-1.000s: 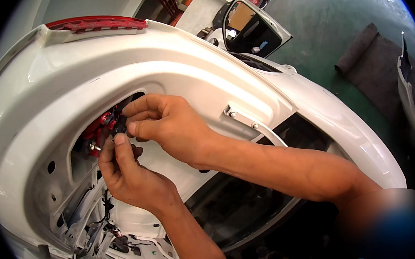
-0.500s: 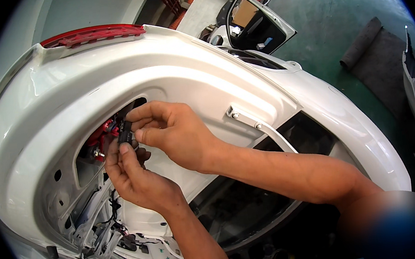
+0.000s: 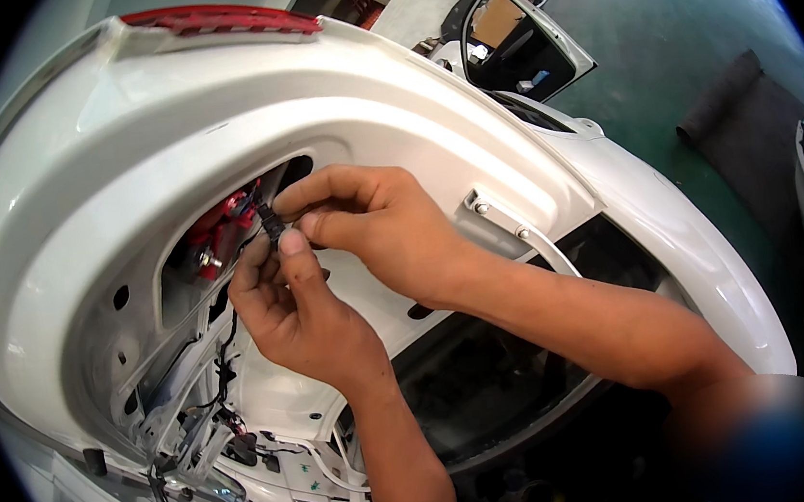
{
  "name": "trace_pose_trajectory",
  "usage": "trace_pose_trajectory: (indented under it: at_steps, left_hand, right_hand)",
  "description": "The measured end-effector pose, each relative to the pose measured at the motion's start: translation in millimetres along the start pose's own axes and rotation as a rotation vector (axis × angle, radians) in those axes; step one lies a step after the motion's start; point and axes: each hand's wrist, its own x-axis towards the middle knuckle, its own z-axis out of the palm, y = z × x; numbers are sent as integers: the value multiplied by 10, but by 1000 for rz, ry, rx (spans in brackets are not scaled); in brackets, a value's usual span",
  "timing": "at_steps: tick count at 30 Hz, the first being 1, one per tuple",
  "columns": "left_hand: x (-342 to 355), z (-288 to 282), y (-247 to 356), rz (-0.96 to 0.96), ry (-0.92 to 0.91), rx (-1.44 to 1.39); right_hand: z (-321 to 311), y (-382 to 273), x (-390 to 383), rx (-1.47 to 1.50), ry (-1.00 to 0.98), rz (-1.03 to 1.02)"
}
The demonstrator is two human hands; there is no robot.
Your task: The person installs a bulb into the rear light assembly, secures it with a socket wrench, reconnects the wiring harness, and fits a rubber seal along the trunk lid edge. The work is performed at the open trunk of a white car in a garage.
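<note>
A small black electrical connector [image 3: 272,223] sits between the fingertips of both hands, in front of an opening [image 3: 173,283] in a white car panel. My left hand [image 3: 307,323] pinches its lower end between thumb and fingers. From the right, my right hand [image 3: 400,227] is closed on its upper part with thumb and forefinger. Thin dark wire shows beside the connector. Behind it, inside the opening, are a red lamp part [image 3: 221,232] and a metal bolt [image 3: 207,260]. Fingers hide part of the connector.
A red tail lamp [image 3: 215,22] runs along the panel's upper edge. A white hinge arm [image 3: 527,239] is bolted to the panel at right. Loose wiring [image 3: 225,370] hangs at lower left. Beyond stand a detached car door [image 3: 522,41] and a dark mat [image 3: 749,140].
The view has shifted, so the panel sits higher and further right. Both hands still hold the connector, which now leans the other way and shows more of its ribbed side.
</note>
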Motion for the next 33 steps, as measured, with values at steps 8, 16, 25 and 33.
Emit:
trace_pose_trajectory:
  at_steps: [8,16,25,33]
  left_hand:
    - [-3,-50,46,96,42,221]
    - [131,-98,0,232,-14,221]
    - [104,-70,-39,124,91,64]
    - [40,-62,-20,138,104,165]
  right_hand:
    - [17,-46,21,-59,-18,26]
    - [95,-41,82,42,7,47]
    - [171,8,94,279,20,113]
    - [150,72,117,374,23,123]
